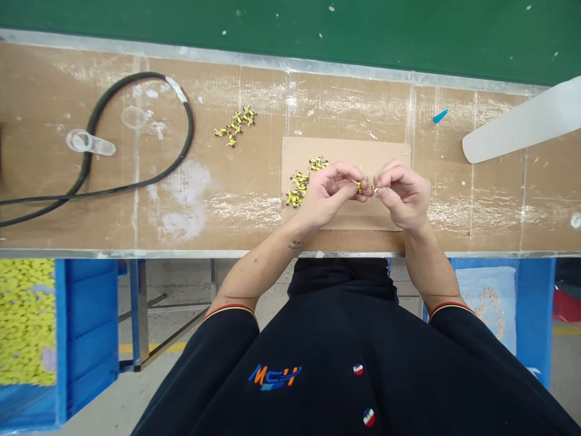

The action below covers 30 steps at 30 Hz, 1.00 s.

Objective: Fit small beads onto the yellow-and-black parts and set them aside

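Observation:
My left hand (324, 194) pinches a small yellow part (358, 187) between thumb and forefinger. My right hand (403, 194) pinches a tiny pale metal piece (374, 190) at its fingertips, almost touching the yellow part. Both hands are above a flat cardboard sheet (390, 154) lying on the bench. A heap of similar yellow parts (297, 189) lies on the sheet just left of my left hand. Another small cluster (318, 163) sits above that hand. The fingers partly hide the held pieces, so their exact shape is hard to tell.
Further yellow parts (236, 126) lie on the cardboard-covered bench (204, 224), left of the sheet. A coiled black cable (188, 130), a clear plastic piece (89, 142), a blue wedge (440, 115) and a white paddle (521, 124) also lie there. Blue crates stand below the bench edge.

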Motion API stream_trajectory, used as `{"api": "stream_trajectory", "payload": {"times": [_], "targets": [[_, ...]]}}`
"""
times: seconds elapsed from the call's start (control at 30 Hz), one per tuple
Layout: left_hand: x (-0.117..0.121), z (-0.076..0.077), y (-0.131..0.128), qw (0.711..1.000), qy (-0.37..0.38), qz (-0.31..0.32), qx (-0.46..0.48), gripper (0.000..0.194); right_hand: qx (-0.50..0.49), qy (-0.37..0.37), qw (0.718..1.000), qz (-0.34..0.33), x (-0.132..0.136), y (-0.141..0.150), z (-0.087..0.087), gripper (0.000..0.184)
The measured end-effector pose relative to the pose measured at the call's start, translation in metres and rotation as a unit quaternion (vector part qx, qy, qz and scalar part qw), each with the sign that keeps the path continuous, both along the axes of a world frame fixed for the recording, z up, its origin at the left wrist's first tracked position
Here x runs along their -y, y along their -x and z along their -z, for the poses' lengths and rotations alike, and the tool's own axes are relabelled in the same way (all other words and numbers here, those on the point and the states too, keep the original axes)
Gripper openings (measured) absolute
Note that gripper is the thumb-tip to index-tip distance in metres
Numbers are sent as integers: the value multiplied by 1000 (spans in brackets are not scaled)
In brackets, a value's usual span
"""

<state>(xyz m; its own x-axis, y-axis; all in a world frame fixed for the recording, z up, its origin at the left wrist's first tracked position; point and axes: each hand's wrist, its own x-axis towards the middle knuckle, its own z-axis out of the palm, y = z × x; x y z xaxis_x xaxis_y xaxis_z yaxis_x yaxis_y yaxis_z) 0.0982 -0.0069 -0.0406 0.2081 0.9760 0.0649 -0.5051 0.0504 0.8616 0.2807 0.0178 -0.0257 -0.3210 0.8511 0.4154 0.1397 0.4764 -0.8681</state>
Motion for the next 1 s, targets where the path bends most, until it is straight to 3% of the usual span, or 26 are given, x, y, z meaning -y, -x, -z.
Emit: {"api": "stream_trajectory", "payload": {"times": [0.4, 1.0], "targets": [[0, 4, 0, 999, -22, 9, 22, 21, -64, 21, 996, -62, 1, 7, 7, 18], [1, 7, 0, 997, -65, -23, -31, 24, -50, -12, 998, -45, 2, 13, 5, 10]]}}
